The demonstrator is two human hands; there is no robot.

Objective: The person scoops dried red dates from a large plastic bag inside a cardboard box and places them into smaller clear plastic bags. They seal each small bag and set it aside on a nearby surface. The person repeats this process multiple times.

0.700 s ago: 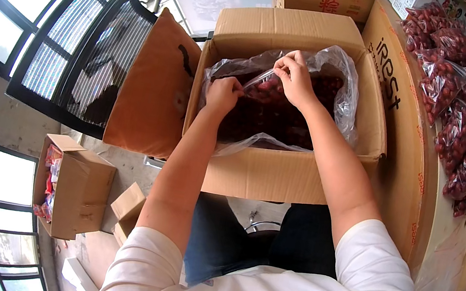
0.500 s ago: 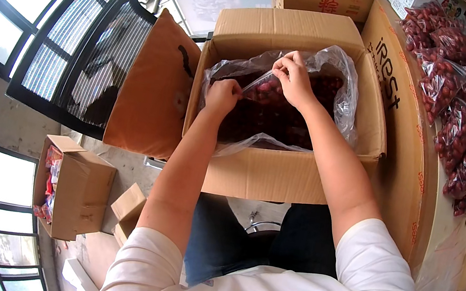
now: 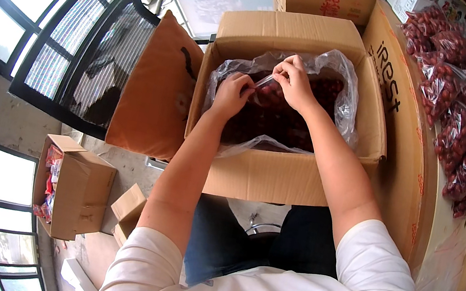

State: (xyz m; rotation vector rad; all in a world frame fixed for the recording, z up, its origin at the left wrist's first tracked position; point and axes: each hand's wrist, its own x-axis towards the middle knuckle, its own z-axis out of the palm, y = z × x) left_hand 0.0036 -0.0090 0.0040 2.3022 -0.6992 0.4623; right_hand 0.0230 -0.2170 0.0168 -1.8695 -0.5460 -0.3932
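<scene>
Bare hands work over an open carton of loose dark red fruit, a clear bag drawn taut along its top edge between them, inside the carton's walls and above the plastic liner. Filled bags heaped along the counter to the right suggest a good share is already bagged; plenty of fruit remains loose in the liner. The bag in hand appears to hold some fruit, though whether its mouth is sealed cannot be told. The left hand pinches one end of the edge in closed fingers; the right hand, set slightly higher, nips the other between thumb and forefinger, wrist bent. Both forearms reach forward from white sleeves, converging over the carton
</scene>
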